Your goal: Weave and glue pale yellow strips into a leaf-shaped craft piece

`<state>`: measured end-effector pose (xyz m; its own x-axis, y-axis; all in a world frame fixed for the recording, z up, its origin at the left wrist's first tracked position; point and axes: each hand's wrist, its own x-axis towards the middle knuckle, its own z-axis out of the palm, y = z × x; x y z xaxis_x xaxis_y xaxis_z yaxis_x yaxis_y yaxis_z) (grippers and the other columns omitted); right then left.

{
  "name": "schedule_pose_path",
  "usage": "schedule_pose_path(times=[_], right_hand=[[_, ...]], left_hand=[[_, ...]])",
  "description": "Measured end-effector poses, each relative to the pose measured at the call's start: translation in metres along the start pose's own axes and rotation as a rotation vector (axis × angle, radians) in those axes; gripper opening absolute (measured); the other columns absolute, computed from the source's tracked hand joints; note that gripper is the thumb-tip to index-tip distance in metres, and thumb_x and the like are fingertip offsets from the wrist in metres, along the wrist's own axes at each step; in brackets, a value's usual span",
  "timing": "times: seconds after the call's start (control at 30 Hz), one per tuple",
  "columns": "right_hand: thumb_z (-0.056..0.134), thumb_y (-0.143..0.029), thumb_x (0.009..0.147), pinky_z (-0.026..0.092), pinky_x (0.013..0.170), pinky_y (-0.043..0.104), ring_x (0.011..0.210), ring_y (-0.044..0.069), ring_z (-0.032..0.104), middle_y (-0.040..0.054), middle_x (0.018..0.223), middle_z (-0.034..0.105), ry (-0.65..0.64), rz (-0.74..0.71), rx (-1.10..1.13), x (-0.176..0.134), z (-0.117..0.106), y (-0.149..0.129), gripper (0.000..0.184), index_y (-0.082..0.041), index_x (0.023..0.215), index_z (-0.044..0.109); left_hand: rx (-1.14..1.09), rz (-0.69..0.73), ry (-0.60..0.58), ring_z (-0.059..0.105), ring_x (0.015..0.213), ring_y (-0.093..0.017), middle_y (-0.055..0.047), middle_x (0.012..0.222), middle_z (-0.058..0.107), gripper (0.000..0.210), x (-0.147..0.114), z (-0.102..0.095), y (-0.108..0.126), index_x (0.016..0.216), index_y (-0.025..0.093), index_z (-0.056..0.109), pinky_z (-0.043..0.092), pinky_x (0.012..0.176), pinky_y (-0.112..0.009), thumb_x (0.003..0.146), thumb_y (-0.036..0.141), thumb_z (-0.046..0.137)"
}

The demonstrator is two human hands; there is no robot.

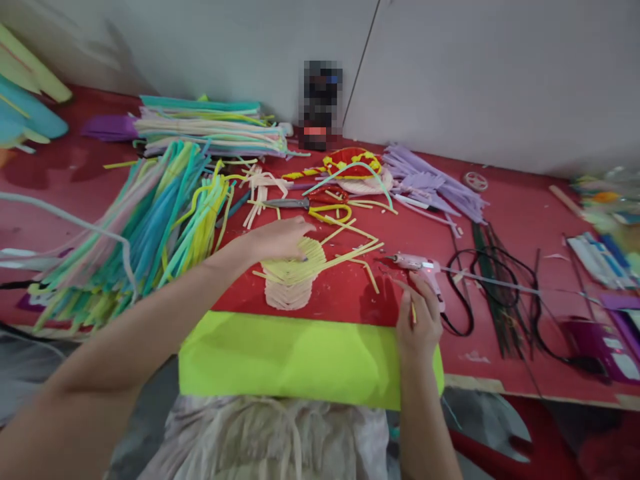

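Observation:
My left hand (pixel 287 239) lies with its fingers stretched out across the top of a flat yellow and pale pink piece (pixel 287 295), built from rows of pipe cleaners. Several loose yellow pipe cleaners (pixel 353 253) reach out to its right. Beside the handle of a pink glue gun (pixel 409 262), my right hand (pixel 421 313) has its fingers curled, overlapping the gun's lower side. A short yellow pipe cleaner piece (pixel 414 313) shows between its thumb and fingers. Whether that hand also grips the gun is unclear.
Bundles of coloured pipe cleaners (pixel 165 207) fill the left. Behind the work lie scissors with yellow handles (pixel 345 213) and lilac pipe cleaners (pixel 430 177). A black cable (pixel 465 323) loops at right near a purple box (pixel 595 343). A lime-green sheet (pixel 295 357) covers the front edge.

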<state>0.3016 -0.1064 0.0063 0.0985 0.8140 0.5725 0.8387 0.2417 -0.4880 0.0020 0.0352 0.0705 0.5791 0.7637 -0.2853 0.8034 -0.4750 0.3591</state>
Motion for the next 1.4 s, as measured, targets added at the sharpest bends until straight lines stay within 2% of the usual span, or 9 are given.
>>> schedule_pose_path(times=[0.17,0.37,0.5,0.67,0.77,0.87,1.13,1.27,1.4], right_hand=[[0.049,-0.023,0.097,0.045,0.108,0.048,0.125,0.023,0.055,0.0132,0.131,0.061,0.024,-0.007,0.042,-0.002,0.002,0.005,0.027,-0.018,0.117,0.066],[0.044,-0.033,0.099,0.044,0.109,0.045,0.126,0.022,0.054,0.0121,0.131,0.06,0.038,0.074,0.053,-0.005,0.004,0.012,0.031,-0.019,0.114,0.067],[0.043,-0.033,0.099,0.041,0.111,0.045,0.127,0.021,0.052,0.0113,0.132,0.059,0.035,0.077,0.05,-0.005,0.004,0.013,0.031,-0.02,0.115,0.066],[0.044,-0.029,0.099,0.042,0.11,0.045,0.126,0.022,0.053,0.0123,0.128,0.061,0.097,0.06,0.034,-0.005,0.001,0.009,0.029,-0.018,0.115,0.066],[0.045,-0.028,0.099,0.043,0.109,0.046,0.126,0.022,0.054,0.012,0.126,0.062,0.122,0.06,0.039,-0.005,-0.001,0.008,0.028,-0.018,0.114,0.066],[0.045,-0.028,0.099,0.042,0.109,0.047,0.127,0.022,0.053,0.0119,0.13,0.06,0.122,0.069,0.036,-0.005,-0.001,0.008,0.028,-0.019,0.116,0.065],[0.046,-0.032,0.098,0.043,0.106,0.048,0.119,0.024,0.057,0.0135,0.124,0.064,0.119,0.144,-0.018,-0.004,0.001,0.003,0.03,-0.017,0.111,0.069],[0.05,-0.036,0.095,0.046,0.098,0.045,0.107,0.026,0.06,0.0141,0.111,0.067,0.165,0.167,-0.154,-0.001,-0.004,0.013,0.03,-0.016,0.105,0.07],[0.052,-0.043,0.092,0.046,0.092,0.045,0.099,0.028,0.059,0.0152,0.099,0.067,0.2,0.221,-0.326,0.008,-0.013,0.038,0.035,-0.014,0.101,0.07]], left_hand=[[-0.027,0.047,-0.051,0.06,0.104,-0.021,-0.008,0.118,0.064,0.049,0.017,-0.006,-0.013,0.115,0.018,0.063,0.043,0.086,-0.027,0.07,0.034,0.073],[-0.105,0.074,-0.05,0.059,0.091,-0.02,-0.006,0.102,0.066,0.038,0.014,-0.031,-0.01,0.097,0.018,0.066,0.04,0.076,-0.027,0.066,0.038,0.072],[-0.223,0.086,-0.054,0.058,0.076,-0.015,0.0,0.084,0.066,0.034,-0.001,-0.054,0.0,0.088,0.018,0.062,0.039,0.069,-0.025,0.065,0.041,0.071],[-0.391,0.033,0.137,0.058,0.077,-0.015,0.0,0.085,0.063,0.038,-0.041,-0.069,0.013,0.095,0.018,0.058,0.041,0.069,-0.027,0.073,0.049,0.064],[-0.894,-0.187,0.413,0.061,0.078,-0.015,0.001,0.081,0.065,0.04,-0.07,-0.052,0.019,0.088,0.018,0.06,0.045,0.072,-0.027,0.059,0.039,0.08],[-1.315,-0.384,0.594,0.063,0.074,-0.015,0.001,0.079,0.067,0.043,-0.096,-0.018,0.02,0.082,0.018,0.061,0.049,0.068,-0.027,0.051,0.032,0.087],[-1.483,-0.562,0.873,0.068,0.083,-0.018,-0.006,0.087,0.07,0.037,-0.112,0.076,0.019,0.083,0.018,0.057,0.057,0.076,-0.033,0.062,0.042,0.076],[-1.444,-0.595,0.852,0.069,0.083,-0.019,-0.005,0.089,0.07,0.041,-0.117,0.094,0.022,0.085,0.018,0.058,0.058,0.078,-0.035,0.061,0.045,0.077],[-1.295,-0.641,0.785,0.066,0.068,-0.018,-0.003,0.084,0.067,0.048,-0.143,0.092,0.017,0.097,0.017,0.062,0.058,0.069,-0.037,0.061,0.045,0.078]])
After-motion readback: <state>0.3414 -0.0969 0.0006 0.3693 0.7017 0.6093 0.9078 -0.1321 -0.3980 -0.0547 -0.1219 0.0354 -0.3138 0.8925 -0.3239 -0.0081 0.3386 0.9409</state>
